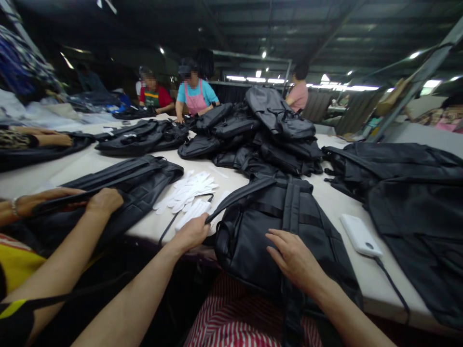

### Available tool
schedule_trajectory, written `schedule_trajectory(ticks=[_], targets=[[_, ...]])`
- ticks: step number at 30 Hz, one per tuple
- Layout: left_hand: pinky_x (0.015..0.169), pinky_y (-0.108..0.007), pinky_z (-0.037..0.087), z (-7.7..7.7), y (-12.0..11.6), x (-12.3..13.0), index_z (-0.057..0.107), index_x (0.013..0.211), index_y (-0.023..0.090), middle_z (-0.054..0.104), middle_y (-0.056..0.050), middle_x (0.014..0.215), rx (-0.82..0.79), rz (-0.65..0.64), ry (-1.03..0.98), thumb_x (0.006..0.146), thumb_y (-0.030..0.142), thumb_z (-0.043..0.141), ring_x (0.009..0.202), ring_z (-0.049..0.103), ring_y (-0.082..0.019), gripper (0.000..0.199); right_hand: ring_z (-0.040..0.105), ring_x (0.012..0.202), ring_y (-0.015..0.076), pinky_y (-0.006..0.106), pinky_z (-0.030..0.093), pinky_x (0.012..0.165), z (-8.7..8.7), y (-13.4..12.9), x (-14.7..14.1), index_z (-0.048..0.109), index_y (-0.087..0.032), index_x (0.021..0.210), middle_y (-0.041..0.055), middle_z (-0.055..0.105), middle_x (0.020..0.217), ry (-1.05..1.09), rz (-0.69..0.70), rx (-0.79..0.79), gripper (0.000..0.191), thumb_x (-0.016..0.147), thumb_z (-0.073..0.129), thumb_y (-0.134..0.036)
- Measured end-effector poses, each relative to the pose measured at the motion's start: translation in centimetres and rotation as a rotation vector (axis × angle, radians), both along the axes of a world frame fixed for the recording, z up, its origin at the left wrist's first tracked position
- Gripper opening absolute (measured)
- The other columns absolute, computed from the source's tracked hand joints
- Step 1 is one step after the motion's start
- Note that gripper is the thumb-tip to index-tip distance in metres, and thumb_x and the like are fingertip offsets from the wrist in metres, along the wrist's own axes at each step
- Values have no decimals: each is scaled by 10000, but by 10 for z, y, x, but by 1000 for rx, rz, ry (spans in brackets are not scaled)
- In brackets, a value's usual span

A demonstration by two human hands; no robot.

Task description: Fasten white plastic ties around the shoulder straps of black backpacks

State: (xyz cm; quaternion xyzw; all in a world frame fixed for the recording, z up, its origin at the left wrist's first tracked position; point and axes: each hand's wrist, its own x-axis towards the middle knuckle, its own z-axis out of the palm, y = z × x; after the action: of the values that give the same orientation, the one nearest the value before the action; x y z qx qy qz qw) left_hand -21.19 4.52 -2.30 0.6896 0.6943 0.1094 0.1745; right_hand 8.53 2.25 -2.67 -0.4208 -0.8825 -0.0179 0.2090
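A black backpack (249, 246) lies in front of me at the table edge, its two shoulder straps facing up. In my left hand (193, 233), one shoulder strap (242, 193) is gripped and pulled out to the left, off the bag. My right hand (294, 255) rests over the lower part of the backpack, fingers stretched out, near the other strap (290, 207), which runs down the bag's middle and hangs over the edge. Beside my left hand lie a stack of white strips (193, 214) and a loose heap of white tags (191, 188).
A pile of black backpacks (264, 130) rises behind mine; more bags (408, 168) lie at right. A white power bank (360, 235) with a cable is on the table (347, 202). At left, a co-worker's hands (104, 200) handle another backpack (144, 188). Other people stand across the table.
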Motion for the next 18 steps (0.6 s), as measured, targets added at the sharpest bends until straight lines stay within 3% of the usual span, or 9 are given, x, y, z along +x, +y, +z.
schedule_trajectory(ticks=[2,5,7,10,14,16,18], targets=[[707,-314,466,22,-2,-1,525,1005,186,631,-49,817,-24,51,-311,817,289,407,764,610,-180,245,573,1012,214,388,476,839,2,3,-7,600,-184,1083,97,622,1096,41,34,8,270,828,519,-220],[605,-268,495,63,-7,2,516,1068,174,592,-16,781,-100,149,-972,788,353,498,618,587,-124,333,590,981,208,373,488,822,4,6,-16,610,-184,1059,84,642,1058,89,70,-3,252,826,519,-214],[529,-220,486,87,-9,10,529,1093,166,560,4,728,-86,195,-1259,767,325,548,532,543,-82,362,594,973,204,369,487,830,9,8,-22,609,-187,1059,76,647,1046,136,96,-40,251,828,514,-216],[502,-188,486,112,-6,32,529,1110,153,550,13,683,-18,234,-1486,734,201,595,509,533,-66,385,597,958,190,353,482,842,24,9,-32,608,-203,1055,58,651,1024,290,137,-175,243,838,502,-233],[545,-182,498,132,3,74,519,1093,138,584,-6,740,-28,96,-1671,741,124,557,570,579,-77,355,611,904,166,311,489,808,50,9,-39,582,-198,1080,47,651,1003,637,146,-441,268,842,507,-297],[561,-190,499,140,7,95,479,1130,154,591,-6,764,-61,41,-1723,748,100,532,599,597,-87,389,605,894,164,294,492,769,60,9,-37,557,-190,1104,54,637,1009,791,97,-458,308,822,536,-313],[574,-209,503,146,10,114,435,1164,172,589,0,761,-110,-11,-1747,745,77,522,604,601,-94,439,585,904,168,278,483,723,69,10,-31,545,-190,1109,63,609,1030,869,17,-349,336,790,571,-291]])
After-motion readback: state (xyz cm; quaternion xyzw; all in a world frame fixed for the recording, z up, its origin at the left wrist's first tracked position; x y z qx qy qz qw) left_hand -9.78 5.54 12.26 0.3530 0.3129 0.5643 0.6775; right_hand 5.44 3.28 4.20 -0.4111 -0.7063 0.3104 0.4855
